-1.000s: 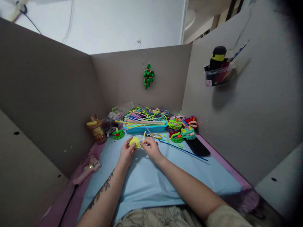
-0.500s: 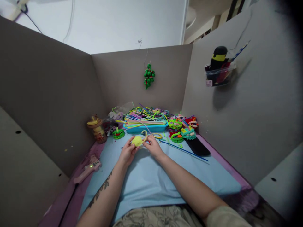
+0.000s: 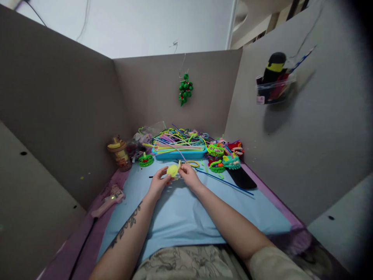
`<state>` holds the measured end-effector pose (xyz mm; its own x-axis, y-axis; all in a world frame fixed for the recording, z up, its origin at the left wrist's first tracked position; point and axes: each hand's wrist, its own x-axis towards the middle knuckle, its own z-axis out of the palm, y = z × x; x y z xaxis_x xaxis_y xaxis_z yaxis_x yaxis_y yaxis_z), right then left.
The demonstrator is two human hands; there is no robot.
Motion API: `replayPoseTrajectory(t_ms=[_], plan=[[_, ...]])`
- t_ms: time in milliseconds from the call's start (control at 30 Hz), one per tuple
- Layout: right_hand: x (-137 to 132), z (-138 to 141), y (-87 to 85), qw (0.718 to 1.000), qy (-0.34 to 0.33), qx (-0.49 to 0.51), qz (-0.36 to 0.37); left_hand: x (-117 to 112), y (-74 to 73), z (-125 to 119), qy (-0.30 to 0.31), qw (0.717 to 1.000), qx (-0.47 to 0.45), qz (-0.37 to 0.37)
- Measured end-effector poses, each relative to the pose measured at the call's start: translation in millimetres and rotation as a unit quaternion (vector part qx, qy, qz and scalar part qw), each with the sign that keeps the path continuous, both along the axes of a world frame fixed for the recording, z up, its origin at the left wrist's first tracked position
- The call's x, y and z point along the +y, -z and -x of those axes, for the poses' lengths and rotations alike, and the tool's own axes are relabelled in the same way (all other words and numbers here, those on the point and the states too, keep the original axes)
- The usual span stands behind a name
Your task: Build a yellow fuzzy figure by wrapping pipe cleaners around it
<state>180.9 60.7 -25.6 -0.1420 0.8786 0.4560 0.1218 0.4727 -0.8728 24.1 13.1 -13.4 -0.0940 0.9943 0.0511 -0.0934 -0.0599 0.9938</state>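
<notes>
Between my hands, above the light-blue cloth (image 3: 186, 217), is a yellow fuzzy piece (image 3: 173, 170) that looks made of coiled pipe cleaner. My left hand (image 3: 159, 181) grips its left side, thumb and fingers closed on it. A yellow pipe cleaner end (image 3: 179, 164) stands up at the right side of the piece, and my right hand (image 3: 189, 175) pinches there. The right fingertips partly hide what they hold. A blue pipe cleaner (image 3: 230, 184) lies on the cloth to the right of my hands.
Behind my hands is a blue tray (image 3: 180, 155) heaped with pipe cleaners. Fuzzy pipe-cleaner figures (image 3: 217, 166) sit at right by a black flat object (image 3: 243, 179). At left are a pink glue gun (image 3: 109, 202), a cup (image 3: 120, 155) and a green figure (image 3: 145, 160).
The yellow end beside the piece was a curved hook and now appears short and upright. My right fingers have moved up onto it. The view has shifted slightly.
</notes>
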Motion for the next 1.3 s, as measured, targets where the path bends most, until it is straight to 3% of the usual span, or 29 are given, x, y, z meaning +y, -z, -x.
replayPoseTrajectory(t_ms=[100, 267, 500, 700, 900, 1033, 1300], plan=[[-2.9, 1.0, -2.2, 1.0, 0.003, -0.016, -0.008, 2.2, 4.1, 0.6, -0.057, 0.985, 0.14, -0.084], [-13.3, 3.8, -5.8, 0.998, -0.03, -0.043, -0.036, 3.2, 7.6, 1.4, 0.031, 0.978, 0.163, -0.127], [-22.7, 2.2, -11.0, 0.995, -0.044, -0.067, -0.055, 4.2, 14.8, 3.6, 0.022, 0.945, 0.276, -0.175], [-28.1, 1.6, -16.9, 0.994, -0.018, -0.057, -0.089, 1.7, 12.8, 1.4, -0.01, 0.933, 0.29, -0.213], [-21.0, 4.0, -12.4, 0.999, -0.027, 0.021, -0.008, -1.0, 8.9, -4.0, 0.022, 0.932, 0.28, -0.227], [-16.1, 5.6, -8.7, 0.999, 0.004, 0.044, 0.014, -1.4, 8.4, -6.3, 0.023, 0.931, 0.282, -0.231], [-14.7, 2.7, -9.8, 0.998, -0.031, 0.043, 0.037, 3.5, 15.8, -0.6, -0.029, 0.945, 0.258, -0.201]])
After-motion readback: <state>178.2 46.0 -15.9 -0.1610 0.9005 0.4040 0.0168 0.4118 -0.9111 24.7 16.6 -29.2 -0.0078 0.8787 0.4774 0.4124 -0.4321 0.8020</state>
